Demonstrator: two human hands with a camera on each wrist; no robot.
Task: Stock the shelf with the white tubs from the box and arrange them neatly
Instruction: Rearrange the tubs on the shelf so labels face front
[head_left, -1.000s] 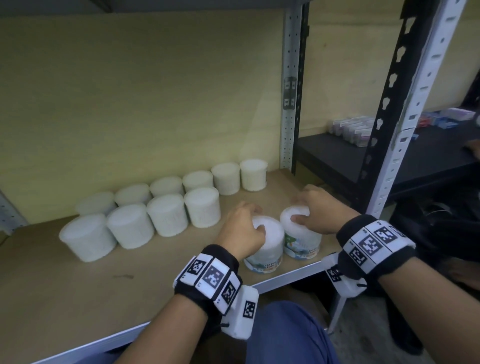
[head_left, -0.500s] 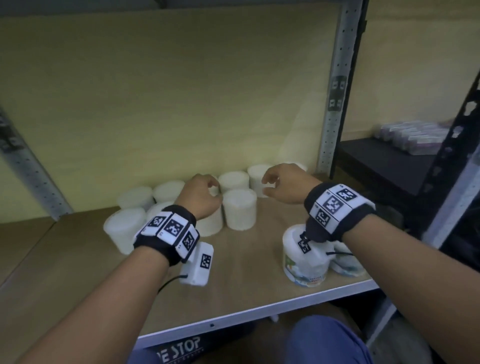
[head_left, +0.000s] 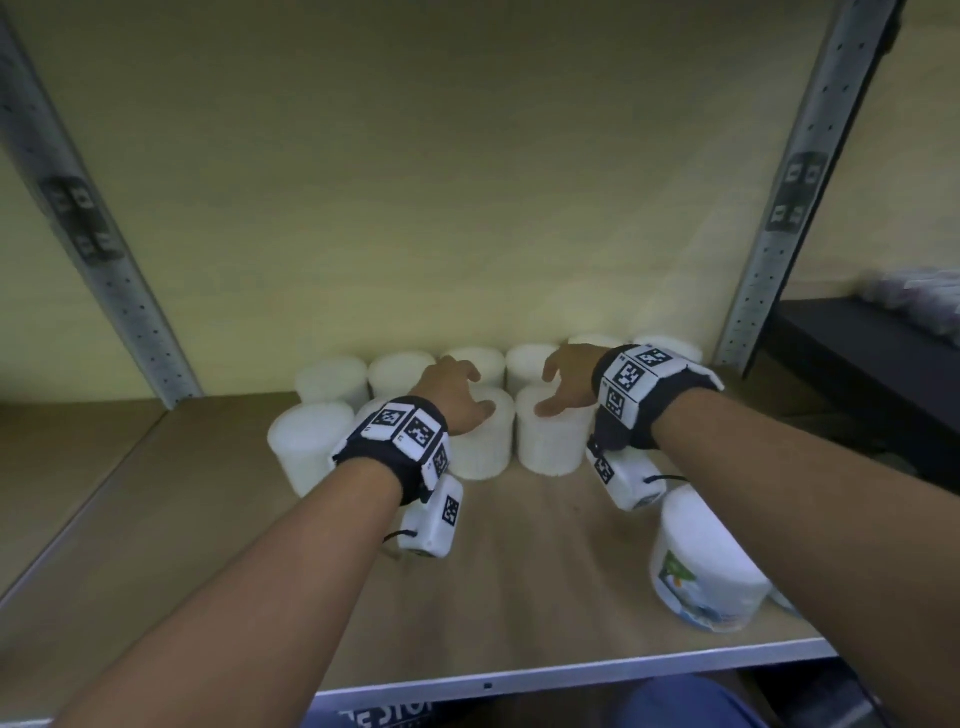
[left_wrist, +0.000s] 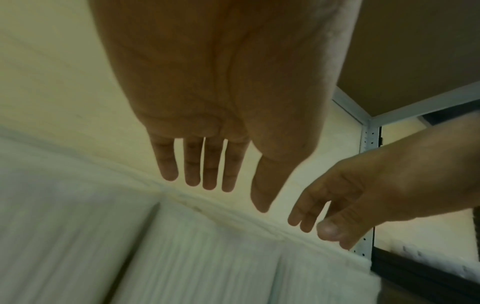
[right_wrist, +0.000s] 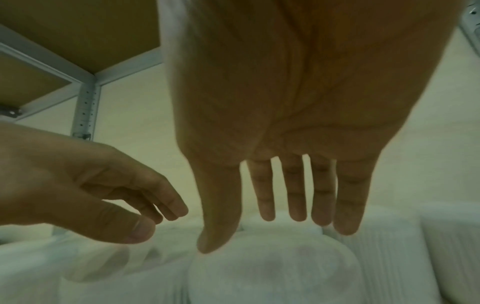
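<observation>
Two rows of plain white tubs (head_left: 400, 369) stand at the back of the wooden shelf (head_left: 519, 597). My left hand (head_left: 475, 392) hovers with straight fingers over a front-row tub (head_left: 480, 447). My right hand (head_left: 550, 389) is spread over the neighbouring tub (head_left: 548, 447). Neither hand holds anything. The left wrist view shows the left hand (left_wrist: 228, 193) flat above the tubs (left_wrist: 197, 257). The right wrist view shows the right hand (right_wrist: 254, 232) just above a tub lid (right_wrist: 272, 267). A labelled tub (head_left: 701, 566) stands near the front right edge, with another (head_left: 784, 600) mostly hidden by my right forearm.
Grey metal uprights (head_left: 130, 312) (head_left: 769, 249) frame the bay, and the yellow back wall is close behind the tubs. A black shelf (head_left: 857, 374) with small packs (head_left: 924, 296) lies to the right. Bare board spreads left and front. A printed box (head_left: 384, 719) shows below the shelf edge.
Both hands let go of the two labelled tubs at the front edge and reached back to the rows. Their fingers have straightened over the front-row tubs.
</observation>
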